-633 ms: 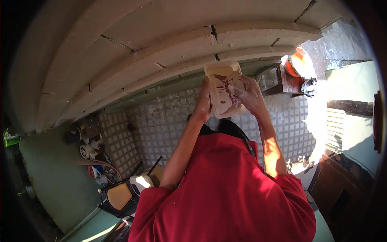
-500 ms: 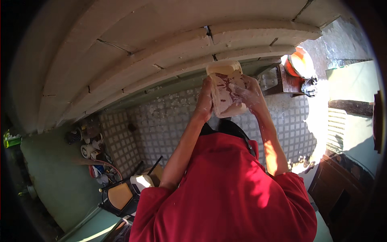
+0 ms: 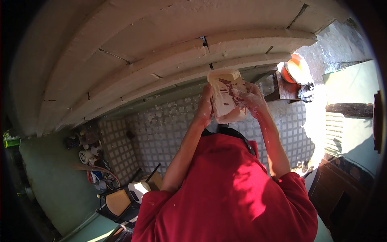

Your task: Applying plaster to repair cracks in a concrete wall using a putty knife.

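Note:
In front of my chest I hold a pale rectangular plastic tub (image 3: pixel 212 97), its inside smeared with white paste (image 3: pixel 224 104) that looks like filler, with reddish-brown patches between. My left hand (image 3: pixel 204 105) is closed round the tub's left side. On the other side, my right hand (image 3: pixel 254 100) grips the right edge, its thumb reaching over the rim toward the paste. White smears cover the fingers of both hands. The far fingers of each hand are hidden behind the tub.
A pale boarded surface (image 3: pixel 161 52) with cracked joints spans the top, close above the tub. At right an orange bucket (image 3: pixel 296 69) stands on a wooden bench (image 3: pixel 284 85). Lower left are a chair (image 3: pixel 115 201) and clutter. White spots dot the tiled floor (image 3: pixel 161 121).
The tub has come slightly nearer to my body. My right thumb has drawn back from the tub's middle toward its right rim, and the paste looks smeared differently.

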`<state>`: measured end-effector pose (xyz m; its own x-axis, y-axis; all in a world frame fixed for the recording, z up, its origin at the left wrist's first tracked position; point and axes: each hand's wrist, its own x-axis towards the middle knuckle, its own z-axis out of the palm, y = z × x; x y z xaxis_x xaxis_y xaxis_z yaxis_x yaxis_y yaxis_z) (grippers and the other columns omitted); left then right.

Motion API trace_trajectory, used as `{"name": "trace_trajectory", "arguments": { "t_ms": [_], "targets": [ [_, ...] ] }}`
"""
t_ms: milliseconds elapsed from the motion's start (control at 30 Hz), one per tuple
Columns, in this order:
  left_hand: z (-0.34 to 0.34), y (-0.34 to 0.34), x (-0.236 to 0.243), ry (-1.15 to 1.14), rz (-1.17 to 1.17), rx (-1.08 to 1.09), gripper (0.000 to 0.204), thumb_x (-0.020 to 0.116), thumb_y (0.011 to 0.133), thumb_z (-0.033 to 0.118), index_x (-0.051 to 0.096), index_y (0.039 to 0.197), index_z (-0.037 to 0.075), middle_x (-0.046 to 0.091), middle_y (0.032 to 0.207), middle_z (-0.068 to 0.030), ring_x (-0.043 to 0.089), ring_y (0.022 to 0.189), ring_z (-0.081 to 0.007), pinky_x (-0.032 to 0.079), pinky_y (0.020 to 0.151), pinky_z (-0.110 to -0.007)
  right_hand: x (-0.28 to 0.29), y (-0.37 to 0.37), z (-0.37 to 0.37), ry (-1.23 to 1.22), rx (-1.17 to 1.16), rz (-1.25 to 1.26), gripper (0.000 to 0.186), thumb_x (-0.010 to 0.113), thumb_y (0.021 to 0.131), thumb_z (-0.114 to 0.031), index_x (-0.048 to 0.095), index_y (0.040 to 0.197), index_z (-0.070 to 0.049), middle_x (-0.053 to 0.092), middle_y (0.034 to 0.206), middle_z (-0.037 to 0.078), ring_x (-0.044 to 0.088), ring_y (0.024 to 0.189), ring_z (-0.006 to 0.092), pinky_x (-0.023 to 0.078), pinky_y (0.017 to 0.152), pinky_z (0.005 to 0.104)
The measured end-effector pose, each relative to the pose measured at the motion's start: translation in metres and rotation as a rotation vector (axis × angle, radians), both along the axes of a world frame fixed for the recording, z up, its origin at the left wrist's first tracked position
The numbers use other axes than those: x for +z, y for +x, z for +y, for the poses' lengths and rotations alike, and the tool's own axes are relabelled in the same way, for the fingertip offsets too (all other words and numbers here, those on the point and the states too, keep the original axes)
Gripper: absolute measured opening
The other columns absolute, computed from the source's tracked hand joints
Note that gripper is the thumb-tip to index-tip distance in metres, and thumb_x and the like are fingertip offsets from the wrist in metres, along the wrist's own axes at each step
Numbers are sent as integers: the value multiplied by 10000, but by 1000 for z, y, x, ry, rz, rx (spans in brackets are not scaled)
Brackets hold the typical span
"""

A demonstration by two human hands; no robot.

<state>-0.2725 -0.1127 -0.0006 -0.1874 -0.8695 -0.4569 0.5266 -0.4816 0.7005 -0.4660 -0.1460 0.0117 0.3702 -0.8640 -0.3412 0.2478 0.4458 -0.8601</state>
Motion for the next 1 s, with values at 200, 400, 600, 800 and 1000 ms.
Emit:
{"name": "trace_trajectory", "arguments": {
  "t_ms": [200, 400, 600, 800, 1000],
  "targets": [
    [-4, 7, 11, 52, 21, 74, 706, 394, 982, 597, 366, 1456, 75, 492, 1410, -87, 518, 1254, -208, 453, 1036, -374, 27, -12, 1, -34, -128, 37, 415, 709, 865, -211, 592, 1181, 32, 687, 942, 68, 646, 712, 98, 523, 557, 230],
    [0, 15, 2, 30, 66, 111, 675, 376, 994, 582, 373, 1463, 97, 484, 1430, -65, 507, 1271, -196, 437, 1053, -371, 37, -17, 7, -161, -319, -53, 417, 698, 888, -246, 582, 1218, -19, 687, 949, 35, 638, 681, 70, 508, 490, 216],
    [-1, 18, -12, -20, 97, 125, 634, 385, 1002, 555, 400, 1446, 102, 512, 1401, -42, 524, 1249, -189, 449, 1034, -367, 60, -27, -47, -473, -598, -3, 345, 659, 931, -202, 564, 1206, -18, 680, 1032, 63, 661, 774, 104, 562, 592, 250],
    [1, 23, -13, -5, 70, 209, 624, 412, 998, 548, 417, 1435, 103, 518, 1393, -46, 525, 1243, -199, 452, 1024, -368, 66, -15, -113, -761, -760, 135, 290, 559, 908, -56, 565, 1182, 38, 684, 1007, 100, 684, 848, 171, 595, 665, 305],
    [13, 36, -26, -7, 82, 286, 637, 420, 994, 551, 405, 1444, 101, 509, 1402, -51, 523, 1250, -208, 450, 1032, -375, 57, 36, -126, -958, -1002, 644, 280, 627, 888, -98, 646, 1157, -20, 627, 675, 187, 645, 581, 300, 498, 545, 364]
  ]
}}
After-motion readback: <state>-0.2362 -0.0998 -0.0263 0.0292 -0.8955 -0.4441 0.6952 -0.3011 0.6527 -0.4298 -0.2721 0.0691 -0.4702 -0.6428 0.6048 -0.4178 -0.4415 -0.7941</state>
